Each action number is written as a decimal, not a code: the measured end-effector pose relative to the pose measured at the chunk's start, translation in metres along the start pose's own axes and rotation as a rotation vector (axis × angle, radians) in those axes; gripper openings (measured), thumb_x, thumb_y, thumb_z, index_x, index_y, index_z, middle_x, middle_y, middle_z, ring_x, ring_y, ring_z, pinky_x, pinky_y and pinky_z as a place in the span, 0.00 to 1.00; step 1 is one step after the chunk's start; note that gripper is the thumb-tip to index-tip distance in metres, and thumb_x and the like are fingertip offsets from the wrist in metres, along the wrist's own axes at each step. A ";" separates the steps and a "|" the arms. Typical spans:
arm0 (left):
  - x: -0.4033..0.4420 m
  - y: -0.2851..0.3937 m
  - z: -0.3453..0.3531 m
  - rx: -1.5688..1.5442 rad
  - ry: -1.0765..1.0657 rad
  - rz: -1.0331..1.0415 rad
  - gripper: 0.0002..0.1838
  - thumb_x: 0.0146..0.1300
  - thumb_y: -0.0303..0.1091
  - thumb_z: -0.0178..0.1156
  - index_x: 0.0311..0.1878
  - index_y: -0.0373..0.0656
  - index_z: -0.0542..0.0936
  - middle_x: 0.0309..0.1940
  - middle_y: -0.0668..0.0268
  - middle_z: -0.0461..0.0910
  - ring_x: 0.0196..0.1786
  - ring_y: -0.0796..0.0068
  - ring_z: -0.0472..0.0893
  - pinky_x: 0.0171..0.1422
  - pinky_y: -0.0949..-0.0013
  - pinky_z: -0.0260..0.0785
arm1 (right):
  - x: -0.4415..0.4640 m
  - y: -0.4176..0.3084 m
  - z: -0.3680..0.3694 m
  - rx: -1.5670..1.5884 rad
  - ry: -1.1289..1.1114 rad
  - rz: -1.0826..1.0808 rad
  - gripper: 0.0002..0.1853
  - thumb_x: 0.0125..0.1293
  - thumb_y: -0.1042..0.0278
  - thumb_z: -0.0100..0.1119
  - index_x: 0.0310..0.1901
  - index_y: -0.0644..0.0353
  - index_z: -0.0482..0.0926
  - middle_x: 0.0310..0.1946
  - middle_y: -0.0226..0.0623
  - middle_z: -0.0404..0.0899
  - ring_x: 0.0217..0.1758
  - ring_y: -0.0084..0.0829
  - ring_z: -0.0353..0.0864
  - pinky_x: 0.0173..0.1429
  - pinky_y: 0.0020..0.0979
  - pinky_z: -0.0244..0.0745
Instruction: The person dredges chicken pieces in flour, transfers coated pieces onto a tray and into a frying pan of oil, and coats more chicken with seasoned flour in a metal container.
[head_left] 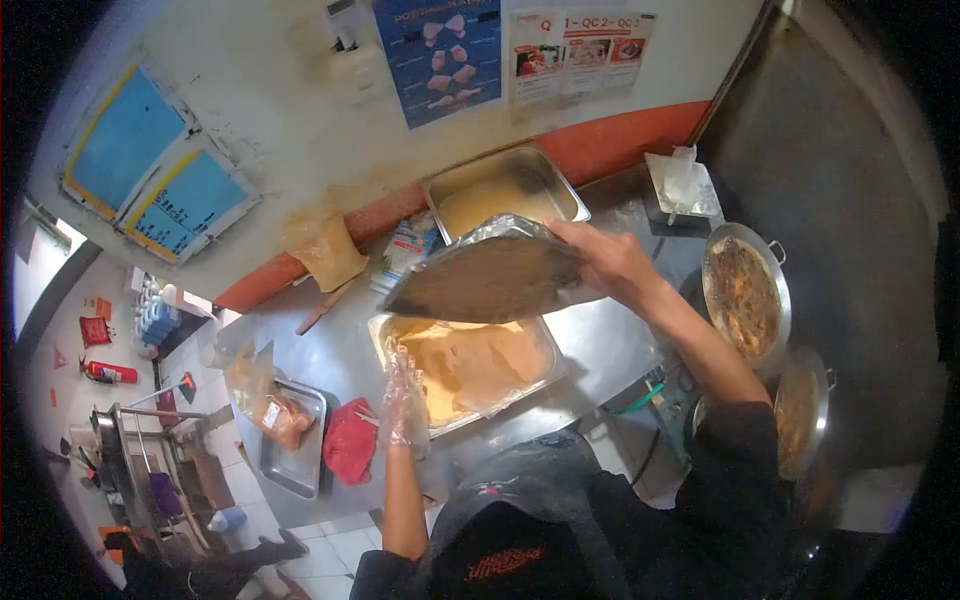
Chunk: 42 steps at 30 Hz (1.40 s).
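Observation:
My right hand (605, 262), bare, grips the right edge of a dark, flat tray (490, 278) with a shiny wrapped rim, tilted above the table. Below it sits a rectangular metal pan (545, 378) holding light orange powder (470, 365). In a clear plastic glove, my left hand (403, 400) is at the left side of this pan, fingers pointing up and close together; whether they hold anything is hidden. Behind the raised tray is a second metal pan (575, 205) with yellowish contents.
Left on the steel table (300, 345) are a small tray (313, 470) with bagged meat (285, 418), a red cloth (350, 440) and a wooden stick (325, 308). Two large pans (745, 290) (800, 420) stand at right. A person's dark-clothed part (150, 575) shows at lower left.

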<state>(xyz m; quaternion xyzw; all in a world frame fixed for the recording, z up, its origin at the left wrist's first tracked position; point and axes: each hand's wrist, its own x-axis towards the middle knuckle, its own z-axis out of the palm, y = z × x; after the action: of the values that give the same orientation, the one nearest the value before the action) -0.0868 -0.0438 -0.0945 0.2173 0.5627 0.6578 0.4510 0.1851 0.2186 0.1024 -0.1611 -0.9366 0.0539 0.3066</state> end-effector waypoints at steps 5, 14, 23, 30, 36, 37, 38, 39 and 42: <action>-0.008 0.045 0.032 1.253 -0.030 0.315 0.34 0.74 0.23 0.43 0.80 0.44 0.45 0.81 0.61 0.46 0.81 0.65 0.51 0.81 0.67 0.48 | -0.044 0.021 -0.001 0.066 0.185 0.365 0.26 0.64 0.77 0.58 0.65 0.58 0.70 0.47 0.52 0.82 0.46 0.52 0.84 0.46 0.42 0.81; 0.036 -0.009 -0.005 1.049 -0.069 0.389 0.27 0.78 0.41 0.45 0.75 0.42 0.62 0.78 0.56 0.55 0.77 0.63 0.61 0.78 0.66 0.54 | -0.136 0.061 0.011 0.199 0.414 1.025 0.20 0.69 0.72 0.52 0.61 0.67 0.70 0.42 0.56 0.82 0.44 0.45 0.85 0.49 0.40 0.76; 0.109 -0.009 0.041 0.678 0.013 -0.060 0.26 0.78 0.40 0.46 0.74 0.41 0.63 0.77 0.56 0.58 0.76 0.63 0.63 0.76 0.66 0.56 | -0.186 0.254 0.096 0.726 1.493 1.438 0.30 0.68 0.71 0.54 0.69 0.70 0.59 0.67 0.53 0.64 0.69 0.44 0.66 0.69 0.42 0.66; 0.194 -0.002 0.108 0.526 0.062 -0.234 0.25 0.77 0.40 0.47 0.73 0.41 0.65 0.75 0.57 0.60 0.75 0.63 0.64 0.75 0.65 0.58 | -0.155 0.443 0.176 1.297 2.184 1.355 0.29 0.61 0.80 0.56 0.64 0.57 0.62 0.61 0.49 0.68 0.59 0.53 0.76 0.61 0.64 0.75; 0.247 0.007 0.142 0.459 0.126 -0.319 0.25 0.77 0.39 0.47 0.72 0.41 0.66 0.74 0.57 0.61 0.74 0.63 0.65 0.74 0.65 0.60 | -0.147 0.536 0.172 1.159 2.303 1.411 0.35 0.65 0.80 0.57 0.70 0.56 0.52 0.67 0.46 0.64 0.66 0.48 0.72 0.66 0.56 0.75; 0.252 0.007 0.145 0.450 0.143 -0.337 0.25 0.77 0.39 0.47 0.72 0.41 0.66 0.74 0.57 0.62 0.74 0.63 0.65 0.74 0.65 0.60 | -0.145 0.557 0.165 1.149 2.465 1.445 0.36 0.65 0.79 0.59 0.71 0.57 0.52 0.67 0.46 0.65 0.64 0.47 0.74 0.68 0.51 0.74; 0.259 0.008 0.148 0.440 0.153 -0.345 0.24 0.77 0.39 0.47 0.72 0.41 0.66 0.74 0.57 0.62 0.74 0.64 0.66 0.74 0.65 0.60 | -0.146 0.571 0.162 1.153 2.470 1.446 0.36 0.65 0.79 0.59 0.71 0.57 0.52 0.67 0.46 0.65 0.64 0.47 0.74 0.68 0.51 0.74; 0.265 0.008 0.150 0.434 0.164 -0.355 0.24 0.77 0.39 0.47 0.72 0.41 0.66 0.74 0.57 0.62 0.73 0.64 0.66 0.73 0.65 0.61 | -0.152 0.590 0.168 1.159 2.451 1.330 0.36 0.65 0.77 0.60 0.71 0.58 0.53 0.66 0.47 0.66 0.64 0.47 0.74 0.68 0.48 0.76; 0.281 0.008 0.155 0.409 0.194 -0.382 0.24 0.76 0.38 0.47 0.72 0.41 0.67 0.73 0.57 0.63 0.73 0.64 0.66 0.73 0.65 0.61 | -0.184 0.638 0.193 1.306 2.439 1.201 0.35 0.66 0.75 0.63 0.70 0.60 0.57 0.65 0.48 0.68 0.63 0.47 0.74 0.65 0.40 0.80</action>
<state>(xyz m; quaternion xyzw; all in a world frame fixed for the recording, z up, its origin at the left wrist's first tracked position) -0.1067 0.2768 -0.1075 0.1302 0.7548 0.4515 0.4576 0.3823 0.7577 -0.2827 -0.2932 0.2762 0.3999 0.8233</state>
